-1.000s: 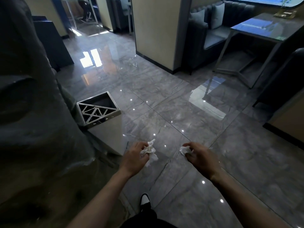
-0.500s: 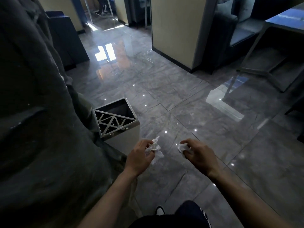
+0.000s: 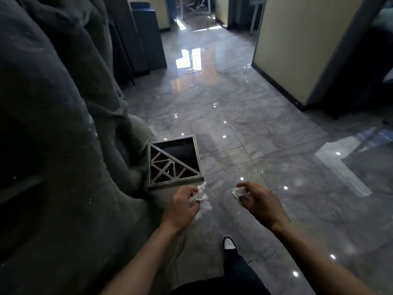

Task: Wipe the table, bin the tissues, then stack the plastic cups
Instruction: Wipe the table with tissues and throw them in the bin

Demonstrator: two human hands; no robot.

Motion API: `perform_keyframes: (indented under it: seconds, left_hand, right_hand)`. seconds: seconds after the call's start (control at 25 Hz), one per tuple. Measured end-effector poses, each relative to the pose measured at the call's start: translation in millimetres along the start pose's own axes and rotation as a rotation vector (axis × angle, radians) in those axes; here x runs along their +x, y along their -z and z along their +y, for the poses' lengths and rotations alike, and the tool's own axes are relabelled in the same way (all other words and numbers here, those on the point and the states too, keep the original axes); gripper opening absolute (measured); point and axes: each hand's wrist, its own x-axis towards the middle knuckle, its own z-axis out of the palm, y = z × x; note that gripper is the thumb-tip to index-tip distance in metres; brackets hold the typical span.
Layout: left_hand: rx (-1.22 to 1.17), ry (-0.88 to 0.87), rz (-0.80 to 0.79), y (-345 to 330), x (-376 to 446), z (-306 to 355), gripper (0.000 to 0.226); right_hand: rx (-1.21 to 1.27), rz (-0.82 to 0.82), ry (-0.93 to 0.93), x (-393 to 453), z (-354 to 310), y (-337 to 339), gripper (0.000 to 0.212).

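Observation:
My left hand (image 3: 182,206) is closed around a crumpled white tissue (image 3: 202,201) that hangs out past the fingers. My right hand (image 3: 258,200) pinches a smaller wad of white tissue (image 3: 238,191). Both hands hover at waist height just in front of a square metal bin (image 3: 197,179). The bin's top is half open, a dark triangle at the back, and half covered by a lattice grille. My left hand is almost at the bin's near corner; my right hand is to the right of it, over the floor. No cups or table show.
A big rough grey rock-like mass (image 3: 53,145) fills the left side, right against the bin. Glossy grey tiled floor (image 3: 255,128) stretches ahead. A beige partition wall (image 3: 297,45) stands at right, dark blue furniture (image 3: 146,37) at the back. My shoe (image 3: 229,245) is below the hands.
I have stepped closer to the bin, which now sits just ahead of my left hand instead of far left. Both hands still hold their tissues.

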Motion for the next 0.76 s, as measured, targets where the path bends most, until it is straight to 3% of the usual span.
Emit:
perform_keyframes:
  seconds: [0.36, 0.76]
  left_hand:
    - [0.014, 0.207, 0.137, -7, 39, 10, 0.021]
    - [-0.042, 0.387, 0.272, -1, 42, -28, 0.022]
  right_hand:
    - [0.001, -0.189, 0.193, 107, 23, 4, 0.03]
    - [0.002, -0.384, 0.405, 170, 7, -48, 0.032]
